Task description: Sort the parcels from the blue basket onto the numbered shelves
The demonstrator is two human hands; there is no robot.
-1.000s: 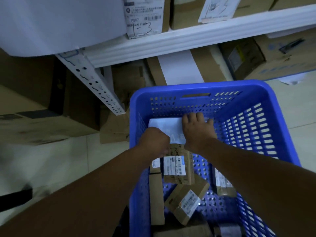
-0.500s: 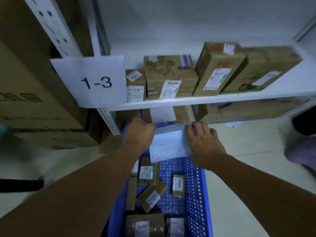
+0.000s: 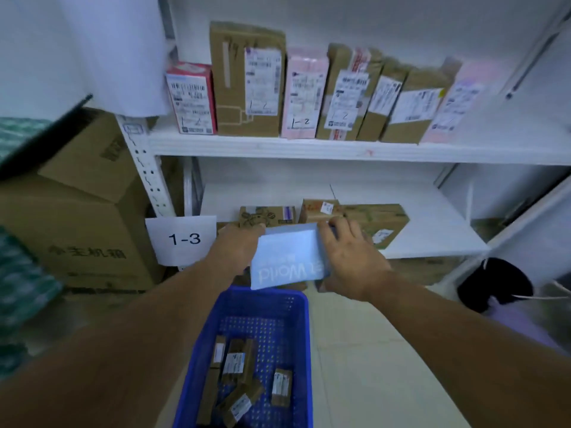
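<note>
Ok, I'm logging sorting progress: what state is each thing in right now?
Pale blue padded mailer: held clear of the basket, print upside down.
Left hand: grips the mailer's left edge.
Right hand: grips its right edge.
Blue plastic basket: holds small brown parcels.
White 1-3 shelf: partly filled.

Single head-worn wide-angle view, facing forward and down. Near, bottom centre: blue basket (image 3: 268, 294), seen from above. Frame centre: pale blue mailer (image 3: 287, 257). Far, yet close: white shelves (image 3: 309, 148), roughly square-on. "1-3" sign (image 3: 184, 239) left of centre. Frame edges bowed, blurred.
</note>
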